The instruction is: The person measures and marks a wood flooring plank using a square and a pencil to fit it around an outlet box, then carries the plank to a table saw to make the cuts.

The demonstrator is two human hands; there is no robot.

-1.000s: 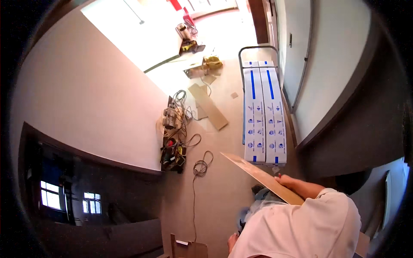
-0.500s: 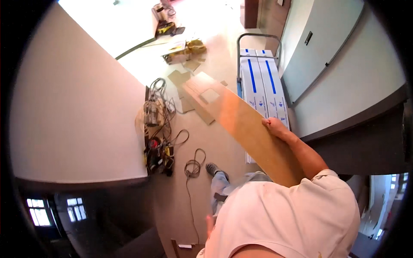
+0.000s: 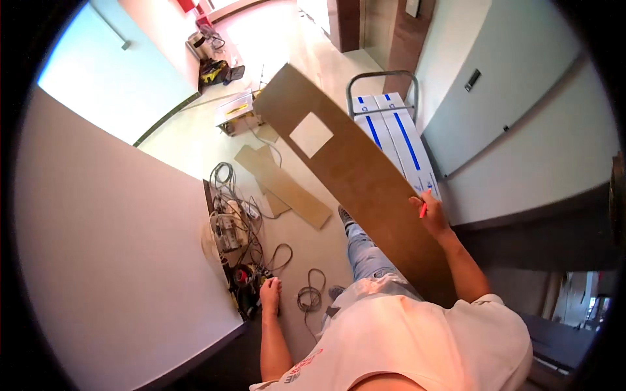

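Note:
A long brown board [image 3: 365, 195] with a square cutout near its far end slants from my right side up toward the middle. My right hand [image 3: 432, 214] grips its right-hand edge, and a short red stick, perhaps a pencil, shows among the fingers. My left hand [image 3: 270, 296] hangs out to the left with its fingers curled closed. Nothing shows in it. Below and beyond it lie a tangle of power tools and cords [image 3: 244, 277].
Long white cartons with blue stripes [image 3: 391, 130] lie on a hand truck [image 3: 385, 73] by the right wall. Flat board pieces [image 3: 287, 189] lie on the floor, beside a coiled cord [image 3: 310, 296]. Farther off stands a white box [image 3: 236, 112]. A pale wall [image 3: 124, 228] bounds the left.
The board's far end has swung up and left, so its cutout shows plainly. My left hand has come out from beside my body to the left. My view has turned and my legs have moved.

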